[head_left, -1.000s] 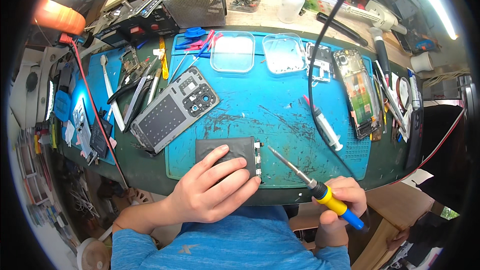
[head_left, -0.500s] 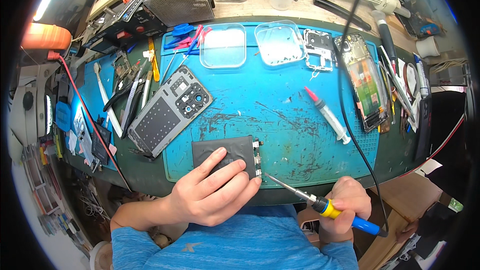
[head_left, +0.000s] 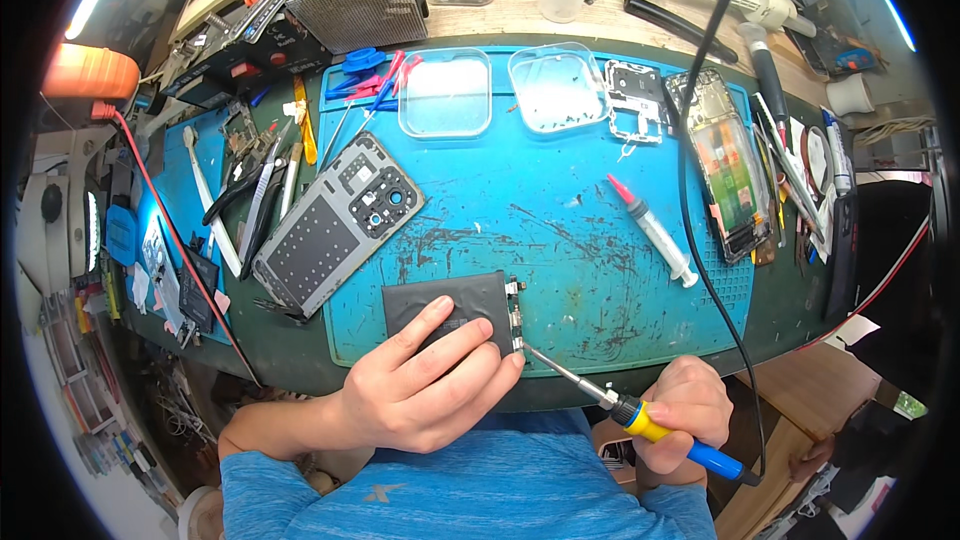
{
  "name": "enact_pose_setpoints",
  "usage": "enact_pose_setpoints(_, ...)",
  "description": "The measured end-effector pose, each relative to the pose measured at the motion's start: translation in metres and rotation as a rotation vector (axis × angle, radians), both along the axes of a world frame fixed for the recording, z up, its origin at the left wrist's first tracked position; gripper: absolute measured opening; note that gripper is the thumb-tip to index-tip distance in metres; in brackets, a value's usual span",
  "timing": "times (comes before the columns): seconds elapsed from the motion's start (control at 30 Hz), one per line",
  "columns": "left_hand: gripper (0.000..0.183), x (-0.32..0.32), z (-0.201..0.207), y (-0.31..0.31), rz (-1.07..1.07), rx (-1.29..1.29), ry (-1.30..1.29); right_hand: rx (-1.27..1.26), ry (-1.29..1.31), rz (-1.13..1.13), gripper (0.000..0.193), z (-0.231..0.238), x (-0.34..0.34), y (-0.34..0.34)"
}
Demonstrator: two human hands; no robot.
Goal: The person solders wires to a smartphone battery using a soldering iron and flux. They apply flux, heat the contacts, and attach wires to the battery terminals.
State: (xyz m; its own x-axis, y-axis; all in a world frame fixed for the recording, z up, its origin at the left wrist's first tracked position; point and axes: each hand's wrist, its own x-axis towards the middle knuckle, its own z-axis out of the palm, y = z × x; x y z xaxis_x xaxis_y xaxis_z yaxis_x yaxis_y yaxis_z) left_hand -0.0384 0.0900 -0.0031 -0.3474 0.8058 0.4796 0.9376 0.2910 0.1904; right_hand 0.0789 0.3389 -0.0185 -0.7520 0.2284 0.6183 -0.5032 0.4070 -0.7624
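Observation:
A flat black phone battery [head_left: 425, 307] lies on the blue work mat [head_left: 460, 200] near its front edge. Spread over its top, the fingers of my left hand [head_left: 430, 375] press it down. Along the battery's right edge runs a narrow connector strip [head_left: 516, 315] with small metal tabs. My right hand [head_left: 687, 410] grips a soldering iron [head_left: 645, 420] by its yellow and blue handle. The iron's tip is at the lower end of the strip, close to my left fingertips; whether it touches the metal is too small to tell.
A grey phone back cover [head_left: 340, 225] lies left of the battery. A syringe [head_left: 655, 230] and an opened phone [head_left: 722, 165] lie to the right. Two clear plastic trays [head_left: 445, 130] stand at the back. The iron's black cable [head_left: 715, 285] hangs down the right side.
My right hand has brought the soldering iron slightly left, so its tip is now nearer the connector strip. My left hand and the battery stay in place.

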Motion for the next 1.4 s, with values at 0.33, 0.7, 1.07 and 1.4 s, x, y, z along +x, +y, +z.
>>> enact_pose_setpoints(0.33,0.026,-0.0002,-0.0002,0.0002,0.002,-0.002,-0.008,0.032,-0.046,0.026,0.031,0.0034,0.0002,0.0013)
enact_pose_setpoints(0.7,0.026,0.0007,0.0017,0.0008,-0.007,-0.005,-0.043,0.024,-0.047,0.029,0.031,0.0032,-0.0001,0.0014)
enact_pose_setpoints(1.07,0.024,-0.0002,0.0004,0.0011,0.009,-0.012,-0.003,0.042,-0.055,0.05,0.03,0.0053,-0.0014,0.0027)
enact_pose_setpoints(1.4,0.029,-0.0001,0.002,0.0015,-0.007,0.009,-0.024,0.042,-0.038,0.032,0.027,0.0061,-0.0024,0.002)
